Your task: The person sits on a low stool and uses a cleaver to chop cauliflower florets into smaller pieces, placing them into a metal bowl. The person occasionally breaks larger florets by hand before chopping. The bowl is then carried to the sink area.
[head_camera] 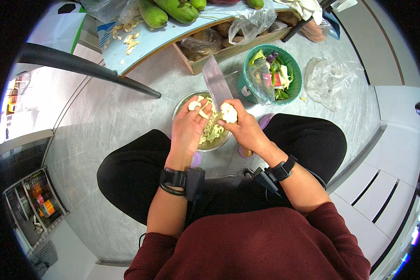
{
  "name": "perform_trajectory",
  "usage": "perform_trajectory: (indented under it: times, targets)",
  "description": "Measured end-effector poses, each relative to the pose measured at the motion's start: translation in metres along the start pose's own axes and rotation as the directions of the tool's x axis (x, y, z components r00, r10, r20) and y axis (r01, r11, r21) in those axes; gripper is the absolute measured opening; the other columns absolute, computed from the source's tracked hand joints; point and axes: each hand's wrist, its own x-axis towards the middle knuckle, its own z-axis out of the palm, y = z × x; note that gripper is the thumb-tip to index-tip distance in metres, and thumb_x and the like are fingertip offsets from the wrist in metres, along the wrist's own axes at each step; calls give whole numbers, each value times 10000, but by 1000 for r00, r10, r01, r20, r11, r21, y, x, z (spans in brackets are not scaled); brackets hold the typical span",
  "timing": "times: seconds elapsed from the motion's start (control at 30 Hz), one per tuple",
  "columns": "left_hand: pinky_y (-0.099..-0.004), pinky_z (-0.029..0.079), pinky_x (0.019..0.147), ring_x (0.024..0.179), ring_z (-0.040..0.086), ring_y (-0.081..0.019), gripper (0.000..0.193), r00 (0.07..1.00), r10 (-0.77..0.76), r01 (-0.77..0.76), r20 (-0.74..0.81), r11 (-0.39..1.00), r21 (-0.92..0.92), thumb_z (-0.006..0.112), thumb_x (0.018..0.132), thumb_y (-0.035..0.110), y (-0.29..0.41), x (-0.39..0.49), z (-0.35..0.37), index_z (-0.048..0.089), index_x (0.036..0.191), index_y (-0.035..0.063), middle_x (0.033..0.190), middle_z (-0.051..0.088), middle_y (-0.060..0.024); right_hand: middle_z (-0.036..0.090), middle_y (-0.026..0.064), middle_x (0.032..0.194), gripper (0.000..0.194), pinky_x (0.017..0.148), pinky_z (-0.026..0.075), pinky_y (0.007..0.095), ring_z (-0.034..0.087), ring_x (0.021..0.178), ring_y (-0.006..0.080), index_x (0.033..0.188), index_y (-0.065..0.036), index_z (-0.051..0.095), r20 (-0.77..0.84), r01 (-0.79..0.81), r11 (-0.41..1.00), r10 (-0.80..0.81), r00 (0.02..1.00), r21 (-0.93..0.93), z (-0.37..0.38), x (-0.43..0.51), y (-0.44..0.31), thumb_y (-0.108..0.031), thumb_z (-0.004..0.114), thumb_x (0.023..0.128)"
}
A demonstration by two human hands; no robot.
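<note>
My left hand [188, 127] is turned palm up over a metal bowl [218, 147], with small cauliflower florets [195, 105] resting in its curled fingers. In my right hand [247, 127] are a cleaver and a larger cauliflower piece [229, 113], which sits between thumb and fingers. The broad cleaver blade [217, 84] points up and away past the bowl's far rim, and its wooden handle end [247, 152] shows below my wrist side. Cut cauliflower [211, 133] lies inside the bowl on the floor, between my feet; both hands partly cover it.
Right of the bowl stands a green bin [297, 82] of vegetable scraps, beside a clear plastic bag [327, 84]. A low table [150, 42] carries green gourds [178, 12] and garlic cloves [131, 42]. Its dark leg [126, 82] slants toward the floor near a wooden box [199, 66].
</note>
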Motion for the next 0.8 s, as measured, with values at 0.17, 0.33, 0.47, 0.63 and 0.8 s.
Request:
perform_trajectory:
  times: [0.17, 0.33, 0.47, 0.63, 0.8]
  targets:
    - [-375, 454, 1002, 1164, 567, -250, 474, 1000, 2, -7, 19, 962, 272, 456, 893, -19, 1, 3, -15, 419, 1365, 7, 1316, 514, -180, 542, -4, 807, 452, 482, 392, 216, 466, 573, 56, 1300, -159, 469, 89, -172, 962, 156, 984, 213, -4, 0, -10, -135, 676, 898]
    - [-274, 444, 926, 1099, 572, -173, 401, 996, 91, -76, 15, 720, 690, 556, 886, 45, -9, 7, -17, 512, 1284, 30, 1283, 558, -112, 599, 39, 966, 541, 725, 458, 275, 542, 809, 128, 1367, -149, 474, 203, -340, 893, 289, 936, 295, -12, 1, -18, -118, 696, 875]
    - [-268, 448, 898, 1050, 574, -134, 359, 997, -18, -44, 78, 690, 722, 623, 914, 134, -1, 3, -7, 539, 1248, 32, 1165, 622, -76, 618, 114, 1180, 621, 927, 465, 309, 583, 1058, 182, 1404, -117, 456, 163, -213, 939, 173, 971, 270, -9, 3, -11, -91, 722, 843]
    - [-273, 470, 870, 1027, 583, -116, 355, 991, -122, 74, 55, 842, 535, 659, 906, 138, 1, -7, 7, 559, 1224, 15, 1130, 638, -81, 595, 46, 1090, 637, 682, 433, 251, 519, 807, 105, 1418, -102, 441, 47, 66, 980, -76, 996, 188, 3, 8, 9, -105, 725, 848]
    - [-235, 493, 761, 894, 627, -108, 306, 992, 114, -128, 60, 821, 557, 655, 886, 36, -1, -7, 3, 595, 1178, -30, 1024, 681, -96, 601, 20, 957, 592, 532, 425, 229, 510, 653, 66, 1323, -42, 477, 56, 18, 995, -23, 998, 96, 4, 7, 13, -221, 758, 834]
